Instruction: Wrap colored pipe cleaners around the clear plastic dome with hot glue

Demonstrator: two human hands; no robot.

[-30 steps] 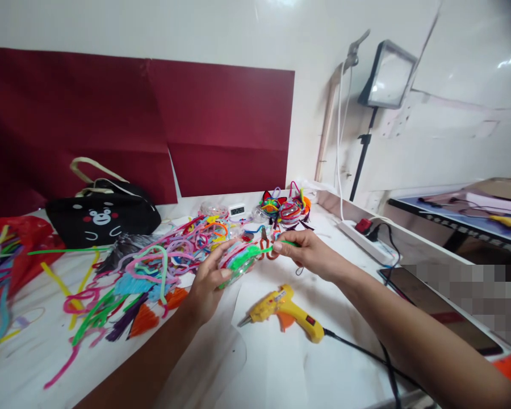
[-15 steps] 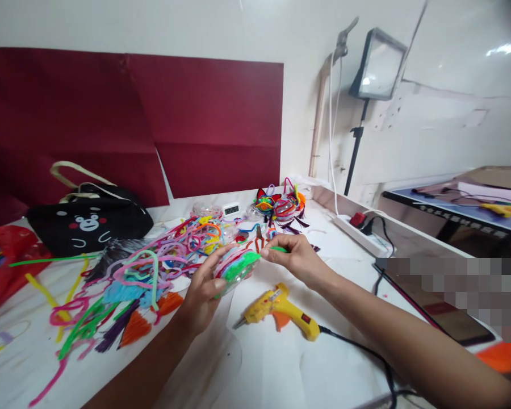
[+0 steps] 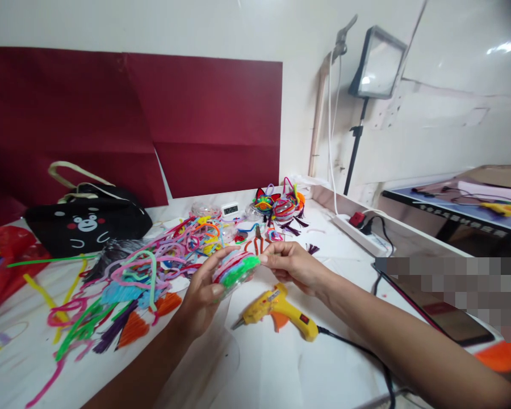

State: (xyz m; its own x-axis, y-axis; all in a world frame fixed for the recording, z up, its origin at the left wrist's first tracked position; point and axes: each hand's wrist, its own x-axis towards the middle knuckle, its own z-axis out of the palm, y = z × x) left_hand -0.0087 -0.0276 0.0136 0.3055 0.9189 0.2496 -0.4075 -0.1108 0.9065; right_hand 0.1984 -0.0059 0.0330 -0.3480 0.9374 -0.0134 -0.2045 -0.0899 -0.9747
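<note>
My left hand [image 3: 202, 298] is wrapped around the near side of a clear plastic shell [image 3: 238, 282], tilted above the table. Fuzzy pipe cleaners in red, pink, lilac and blue run across it in rows, with a bright green pipe cleaner [image 3: 243, 271] lying along the lower edge. At the shell's right end, the thumb and fingers of my right hand [image 3: 292, 264] pinch together on the end of the green strand; the fingertips partly hide it. Below the hands a yellow hot glue gun [image 3: 281, 309] lies on its side, nozzle pointing left.
A heap of pipe cleaners [image 3: 153, 272] and tassels spreads to the left, before a black bag [image 3: 89, 221]. Pliers [image 3: 258, 241] lie behind my hands, finished-looking colourful balls [image 3: 283, 207] further back. A power strip [image 3: 364, 236] and a phone-like tablet [image 3: 434, 307] are at right.
The loose green end that stuck out past my right fingers is no longer visible there. My right hand has turned slightly downward, and the green strand lies closer along the shell.
</note>
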